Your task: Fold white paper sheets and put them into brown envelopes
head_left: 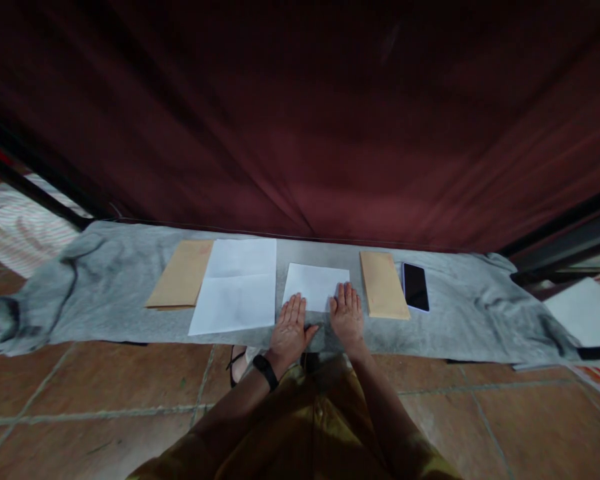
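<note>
A folded white sheet of paper (316, 283) lies flat in front of me on the grey cloth. My left hand (289, 329) rests on its near left corner, fingers stretched out and thumb pointing right. On its near right corner lies my right hand (347, 317), flat with the fingers extended. Neither hand grips anything. Just left of the folded sheet are larger white sheets (239, 287) with a crease across the middle. To the right of my right hand is a brown envelope (384, 285).
More brown envelopes (181, 275) lie stacked left of the large sheets. A dark-screened phone (416, 287) is right of the single envelope. The grey cloth (475, 300) covers a narrow bench, backed by a dark red curtain (330, 133). Tiled floor (145, 393) shows below.
</note>
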A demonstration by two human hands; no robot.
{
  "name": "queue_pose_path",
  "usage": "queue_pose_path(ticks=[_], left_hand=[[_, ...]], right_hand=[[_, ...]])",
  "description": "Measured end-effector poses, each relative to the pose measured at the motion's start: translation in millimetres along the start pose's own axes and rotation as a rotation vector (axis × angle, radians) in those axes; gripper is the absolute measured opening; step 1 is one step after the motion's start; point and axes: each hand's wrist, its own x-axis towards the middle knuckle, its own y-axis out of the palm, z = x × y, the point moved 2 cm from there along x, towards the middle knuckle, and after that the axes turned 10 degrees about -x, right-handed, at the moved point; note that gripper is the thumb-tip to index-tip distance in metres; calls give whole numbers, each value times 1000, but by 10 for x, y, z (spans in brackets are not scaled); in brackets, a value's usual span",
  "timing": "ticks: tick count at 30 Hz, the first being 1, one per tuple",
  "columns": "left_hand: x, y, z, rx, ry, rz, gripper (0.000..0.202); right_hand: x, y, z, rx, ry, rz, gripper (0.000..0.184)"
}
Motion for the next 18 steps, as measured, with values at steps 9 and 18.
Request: queue_pose_path(ticks=[9, 18], left_hand=[[12, 17, -6, -9, -3, -15, 73], [-3, -1, 4, 32, 28, -33, 70]], right_hand=[[297, -14, 378, 134, -143, 45, 51], [367, 168, 238, 99, -133, 46, 49]])
